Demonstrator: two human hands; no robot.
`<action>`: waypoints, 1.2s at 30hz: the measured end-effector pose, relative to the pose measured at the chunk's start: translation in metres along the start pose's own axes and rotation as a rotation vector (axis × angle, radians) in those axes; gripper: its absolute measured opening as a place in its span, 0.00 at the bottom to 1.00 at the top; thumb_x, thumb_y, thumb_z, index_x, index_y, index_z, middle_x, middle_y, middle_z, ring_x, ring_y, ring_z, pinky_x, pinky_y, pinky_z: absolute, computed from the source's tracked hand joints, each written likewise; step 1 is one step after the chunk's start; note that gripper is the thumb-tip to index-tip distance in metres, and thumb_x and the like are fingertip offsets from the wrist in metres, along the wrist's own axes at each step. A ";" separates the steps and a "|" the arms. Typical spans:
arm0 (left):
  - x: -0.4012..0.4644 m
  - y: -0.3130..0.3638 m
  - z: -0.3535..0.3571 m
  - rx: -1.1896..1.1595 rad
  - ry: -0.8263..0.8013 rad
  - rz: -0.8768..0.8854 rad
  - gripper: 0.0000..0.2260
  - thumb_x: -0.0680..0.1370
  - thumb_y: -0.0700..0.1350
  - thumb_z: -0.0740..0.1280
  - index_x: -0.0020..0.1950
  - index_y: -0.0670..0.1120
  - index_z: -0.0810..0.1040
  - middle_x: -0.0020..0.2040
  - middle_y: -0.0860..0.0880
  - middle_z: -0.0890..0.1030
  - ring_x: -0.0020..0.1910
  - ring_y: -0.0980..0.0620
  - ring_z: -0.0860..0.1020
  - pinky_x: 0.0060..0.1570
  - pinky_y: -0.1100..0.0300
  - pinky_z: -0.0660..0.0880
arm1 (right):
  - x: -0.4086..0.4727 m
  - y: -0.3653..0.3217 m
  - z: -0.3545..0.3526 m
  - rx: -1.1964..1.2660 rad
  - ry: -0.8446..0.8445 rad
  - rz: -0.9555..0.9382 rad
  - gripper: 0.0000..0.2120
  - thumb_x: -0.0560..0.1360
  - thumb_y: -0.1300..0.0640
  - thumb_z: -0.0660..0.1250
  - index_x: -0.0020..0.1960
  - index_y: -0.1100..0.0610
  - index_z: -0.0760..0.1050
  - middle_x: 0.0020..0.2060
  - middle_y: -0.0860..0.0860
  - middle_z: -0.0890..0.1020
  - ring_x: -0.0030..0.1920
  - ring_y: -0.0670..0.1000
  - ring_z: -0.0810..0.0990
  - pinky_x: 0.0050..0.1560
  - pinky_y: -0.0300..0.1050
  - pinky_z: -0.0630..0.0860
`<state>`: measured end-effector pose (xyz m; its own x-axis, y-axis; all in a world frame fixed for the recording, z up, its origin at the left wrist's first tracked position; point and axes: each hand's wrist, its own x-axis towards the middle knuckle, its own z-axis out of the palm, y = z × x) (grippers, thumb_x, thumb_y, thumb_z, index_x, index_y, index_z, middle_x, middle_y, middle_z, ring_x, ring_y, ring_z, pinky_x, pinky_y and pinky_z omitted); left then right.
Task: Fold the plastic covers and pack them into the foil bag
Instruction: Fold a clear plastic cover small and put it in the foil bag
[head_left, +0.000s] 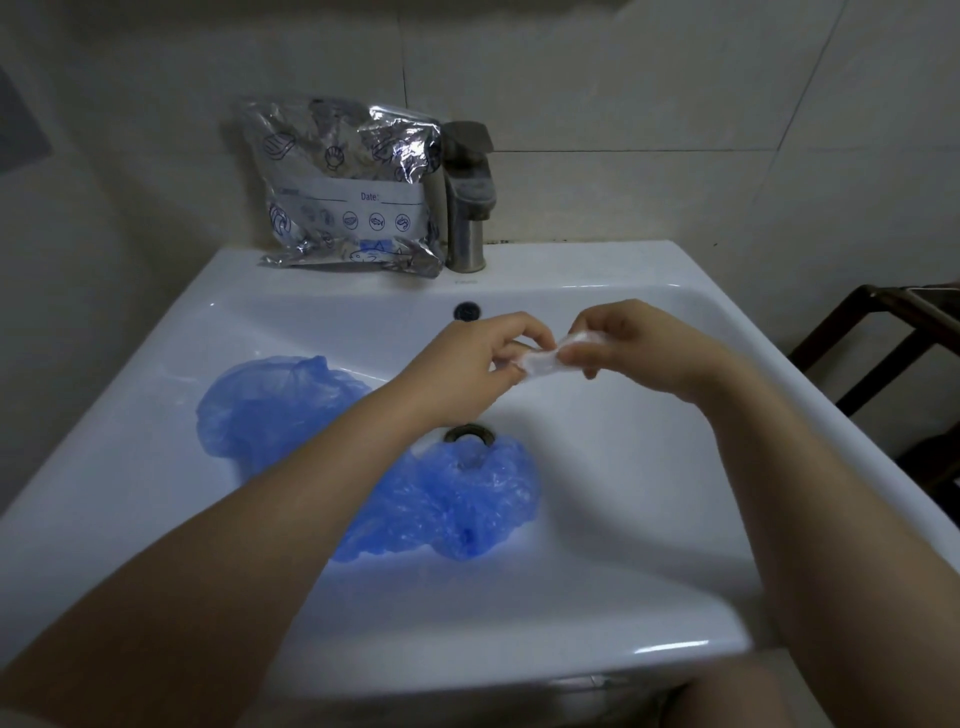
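Both hands, left (483, 358) and right (618, 340), pinch small white cover (545, 356) above sink (649, 467).

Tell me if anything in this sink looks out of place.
Yes: two blue plastic covers lie crumpled and unfolded in the sink, the nearer one lying over part of the drain. The foil bag leans crinkled beside the faucet.

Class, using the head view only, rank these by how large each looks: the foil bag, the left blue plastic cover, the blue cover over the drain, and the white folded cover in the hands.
1. foil bag
2-3. left blue cover and blue cover over the drain: alike, arm hides part of each, so unranked
4. white folded cover, pinched by left hand and right hand
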<state>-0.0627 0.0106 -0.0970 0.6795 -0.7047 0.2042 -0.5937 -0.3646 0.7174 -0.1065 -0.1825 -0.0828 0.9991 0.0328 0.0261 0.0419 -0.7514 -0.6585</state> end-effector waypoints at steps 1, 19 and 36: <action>0.000 0.001 -0.001 -0.004 0.022 0.010 0.14 0.76 0.35 0.64 0.52 0.55 0.73 0.41 0.57 0.79 0.34 0.68 0.75 0.37 0.77 0.67 | 0.000 0.000 0.000 0.131 0.004 -0.016 0.06 0.75 0.57 0.68 0.40 0.56 0.77 0.30 0.49 0.77 0.32 0.44 0.73 0.37 0.38 0.70; 0.004 -0.003 0.000 -0.492 0.042 -0.175 0.16 0.77 0.34 0.63 0.58 0.53 0.74 0.59 0.51 0.78 0.43 0.56 0.82 0.44 0.69 0.72 | 0.011 -0.006 0.025 0.348 0.426 -0.104 0.17 0.73 0.56 0.69 0.59 0.48 0.69 0.52 0.47 0.72 0.46 0.44 0.73 0.46 0.35 0.71; 0.008 0.011 -0.003 -1.267 0.203 -0.476 0.12 0.77 0.37 0.55 0.52 0.40 0.77 0.51 0.45 0.80 0.48 0.51 0.79 0.64 0.56 0.68 | 0.020 -0.008 0.046 -0.531 0.519 -0.692 0.09 0.72 0.57 0.65 0.47 0.60 0.81 0.41 0.56 0.81 0.37 0.58 0.79 0.33 0.48 0.76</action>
<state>-0.0621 0.0029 -0.0854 0.8209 -0.5281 -0.2173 0.4365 0.3349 0.8351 -0.0865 -0.1453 -0.1119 0.6272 0.3770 0.6815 0.4811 -0.8756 0.0416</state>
